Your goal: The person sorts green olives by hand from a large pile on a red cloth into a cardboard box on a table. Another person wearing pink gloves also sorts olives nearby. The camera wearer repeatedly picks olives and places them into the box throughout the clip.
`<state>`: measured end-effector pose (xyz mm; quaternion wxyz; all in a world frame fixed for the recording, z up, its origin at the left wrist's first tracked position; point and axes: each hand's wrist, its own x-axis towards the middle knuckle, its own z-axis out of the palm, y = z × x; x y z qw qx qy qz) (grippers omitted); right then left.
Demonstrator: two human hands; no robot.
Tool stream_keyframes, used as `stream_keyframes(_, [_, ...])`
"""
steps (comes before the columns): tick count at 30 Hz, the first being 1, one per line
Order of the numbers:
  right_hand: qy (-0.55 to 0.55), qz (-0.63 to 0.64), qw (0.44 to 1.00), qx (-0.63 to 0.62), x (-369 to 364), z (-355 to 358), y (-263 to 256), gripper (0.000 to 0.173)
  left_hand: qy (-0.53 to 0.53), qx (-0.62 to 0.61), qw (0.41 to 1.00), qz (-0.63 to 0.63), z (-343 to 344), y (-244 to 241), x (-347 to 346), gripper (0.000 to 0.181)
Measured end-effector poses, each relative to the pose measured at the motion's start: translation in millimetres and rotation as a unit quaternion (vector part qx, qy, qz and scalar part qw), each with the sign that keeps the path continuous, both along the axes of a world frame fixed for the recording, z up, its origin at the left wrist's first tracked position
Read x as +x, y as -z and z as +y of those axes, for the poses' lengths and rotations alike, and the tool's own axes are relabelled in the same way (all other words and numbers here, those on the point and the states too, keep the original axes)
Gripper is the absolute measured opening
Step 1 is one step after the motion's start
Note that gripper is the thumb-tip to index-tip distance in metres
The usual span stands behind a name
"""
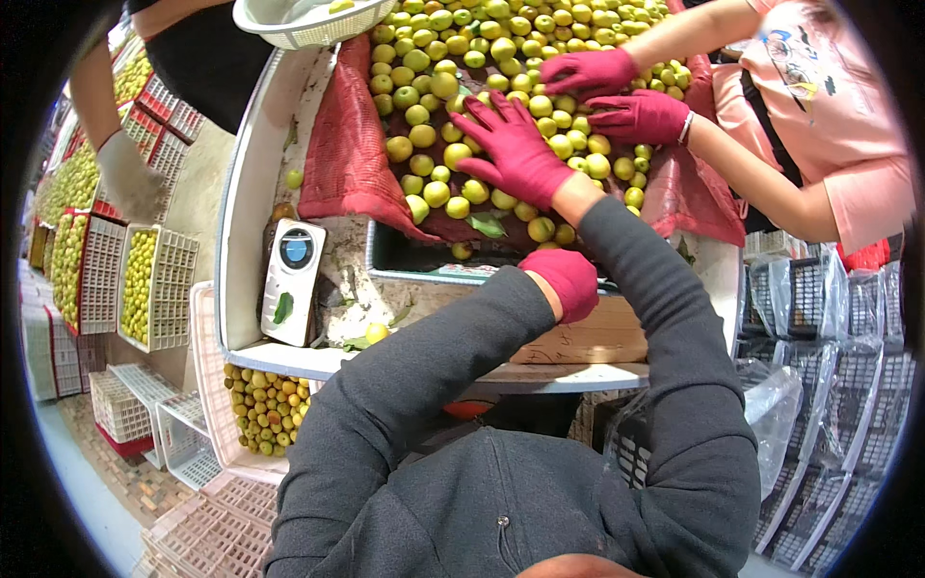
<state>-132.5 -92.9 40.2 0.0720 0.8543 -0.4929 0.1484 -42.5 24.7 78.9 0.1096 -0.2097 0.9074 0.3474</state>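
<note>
Round yellow-green fruits (436, 193) are spread across a red mesh cloth (340, 152) on the sorting table. My right hand (517, 148), in a crimson glove, lies over them with its fingers spread, touching several. Closer to me, my left hand (565, 285), gloved alike, is curled at the near rim of a dark crate (405, 253) below the cloth's edge. Its fingers and palm face away, so whatever it may hold is hidden. A green leaf (488, 225) lies among the fruits by the cloth's near edge.
At right, a co-worker's crimson-gloved hands (639, 117) touch the same fruits. A white phone (293, 282) leans at the table's left corner. A white basket (314, 22) is at the far left. Fruit-filled crates (162, 289) line the left floor; wrapped black crates (809, 404) are stacked right.
</note>
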Motion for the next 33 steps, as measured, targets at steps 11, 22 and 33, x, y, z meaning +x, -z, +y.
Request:
stream_keyframes(11, [-0.076, -0.082, 0.992, 0.05, -19.7, 47.1, -7.1, 0.054, -0.007, -0.001, 1.0, 0.009, 0.9, 2.3, 3.8, 0.04])
stream_keyframes(22, [0.025, -0.094, 0.991, -0.086, 115.1, -106.4, 14.7, 0.059, -0.047, -0.084, 0.96, 0.262, 14.0, 61.8, 18.7, 0.045])
stream_keyframes(33, [-0.161, -0.028, 0.987, 0.006, 52.2, 18.8, 4.1, 0.06, 0.012, -0.029, 0.995, 0.099, 3.7, 43.1, 1.0, 0.047])
